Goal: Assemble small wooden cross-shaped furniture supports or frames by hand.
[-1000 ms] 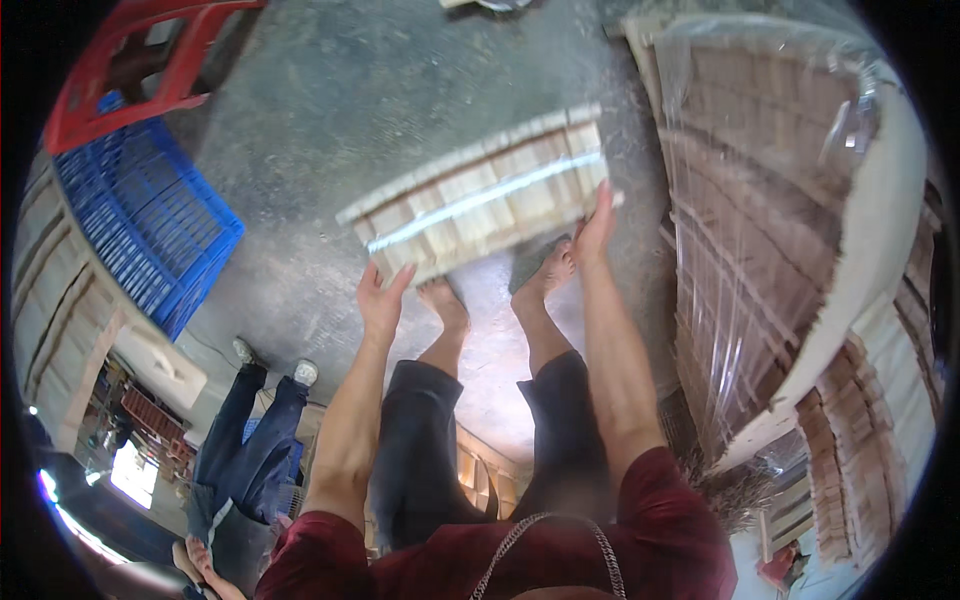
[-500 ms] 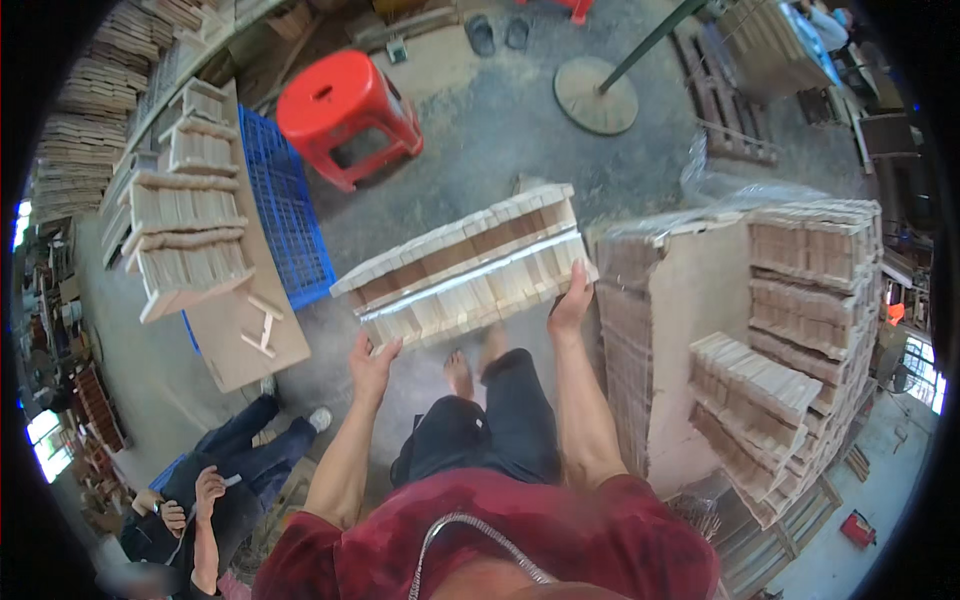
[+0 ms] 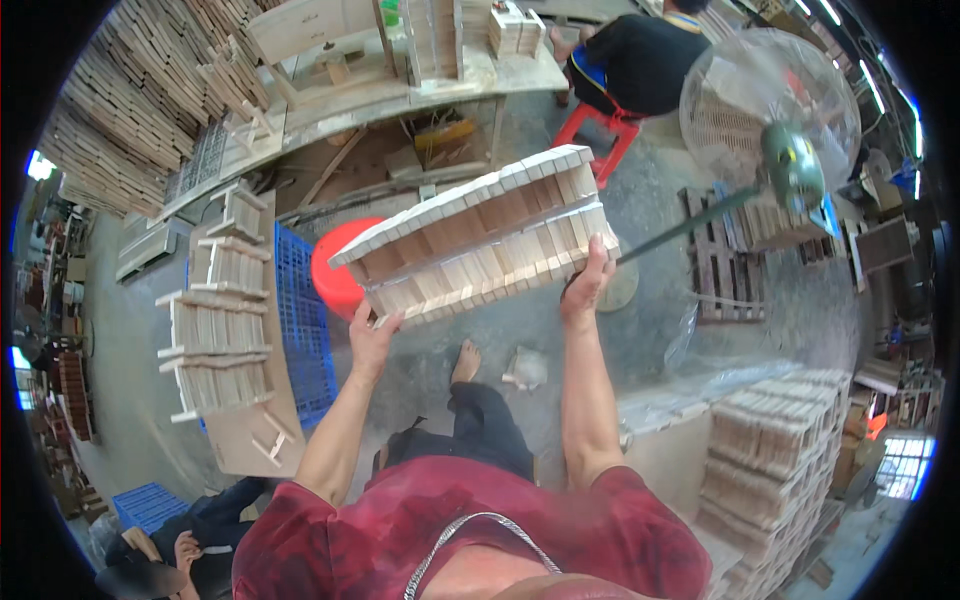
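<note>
Pale wood bundles (image 3: 225,325) already line the left worktop (image 3: 232,442), and the left hand (image 3: 370,345), stretched forward, pinches in its fingers the near-left corner of a slatted bundle (image 3: 482,268), raised and not yet set down, whose right end the right hand (image 3: 585,288) clasps likewise, with a tall stack (image 3: 768,445) farther right.

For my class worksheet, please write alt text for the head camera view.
A person's left hand and right hand hold a bundle of pale wooden pieces near its lower corners. Behind its left end is a red stool; a standing fan is at upper right, a wooden stack at lower right.
</note>
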Demonstrator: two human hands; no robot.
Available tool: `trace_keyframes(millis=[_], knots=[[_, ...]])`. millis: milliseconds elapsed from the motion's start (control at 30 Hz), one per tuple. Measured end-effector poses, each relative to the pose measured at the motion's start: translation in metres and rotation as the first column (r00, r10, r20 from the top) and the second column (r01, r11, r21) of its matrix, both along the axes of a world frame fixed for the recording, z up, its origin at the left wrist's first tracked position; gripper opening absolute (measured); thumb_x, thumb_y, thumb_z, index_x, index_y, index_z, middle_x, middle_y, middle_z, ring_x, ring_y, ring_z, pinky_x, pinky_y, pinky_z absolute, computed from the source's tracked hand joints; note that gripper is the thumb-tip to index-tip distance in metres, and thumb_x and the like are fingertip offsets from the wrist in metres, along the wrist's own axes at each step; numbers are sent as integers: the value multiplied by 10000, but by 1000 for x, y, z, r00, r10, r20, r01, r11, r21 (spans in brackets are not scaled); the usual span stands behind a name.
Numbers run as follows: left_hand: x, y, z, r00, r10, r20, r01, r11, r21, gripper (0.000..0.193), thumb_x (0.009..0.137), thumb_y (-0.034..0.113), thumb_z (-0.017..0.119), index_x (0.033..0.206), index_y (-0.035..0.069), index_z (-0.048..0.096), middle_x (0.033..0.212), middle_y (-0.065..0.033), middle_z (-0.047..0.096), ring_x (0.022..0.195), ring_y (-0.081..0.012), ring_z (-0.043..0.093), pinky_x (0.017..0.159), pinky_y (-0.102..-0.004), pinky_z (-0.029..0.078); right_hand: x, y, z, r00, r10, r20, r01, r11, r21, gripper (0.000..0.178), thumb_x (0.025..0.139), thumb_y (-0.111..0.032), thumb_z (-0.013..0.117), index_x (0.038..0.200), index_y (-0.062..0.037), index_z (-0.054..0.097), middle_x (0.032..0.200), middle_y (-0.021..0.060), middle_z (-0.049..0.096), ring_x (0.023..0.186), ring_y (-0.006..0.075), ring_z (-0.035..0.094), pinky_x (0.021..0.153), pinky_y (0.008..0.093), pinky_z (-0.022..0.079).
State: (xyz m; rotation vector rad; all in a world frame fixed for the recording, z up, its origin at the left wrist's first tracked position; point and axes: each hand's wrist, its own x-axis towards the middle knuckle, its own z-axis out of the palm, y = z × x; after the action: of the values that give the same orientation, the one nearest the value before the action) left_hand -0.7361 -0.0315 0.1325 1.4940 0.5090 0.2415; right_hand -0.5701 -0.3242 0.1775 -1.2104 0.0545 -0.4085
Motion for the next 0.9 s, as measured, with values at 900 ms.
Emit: trace_keyframes(millis=[900], knots=[[666,-197,-108,966,39,256,215,432,-876,509,894,41,731,1355,67,515,1299,-58,604,1222,-163,545,997,-321,439,631,-23,133,908,293,298,-12,730,-683,801,817,-431,632,1413,75,459,1350,191,546,1221,280,543,1049,407,408]])
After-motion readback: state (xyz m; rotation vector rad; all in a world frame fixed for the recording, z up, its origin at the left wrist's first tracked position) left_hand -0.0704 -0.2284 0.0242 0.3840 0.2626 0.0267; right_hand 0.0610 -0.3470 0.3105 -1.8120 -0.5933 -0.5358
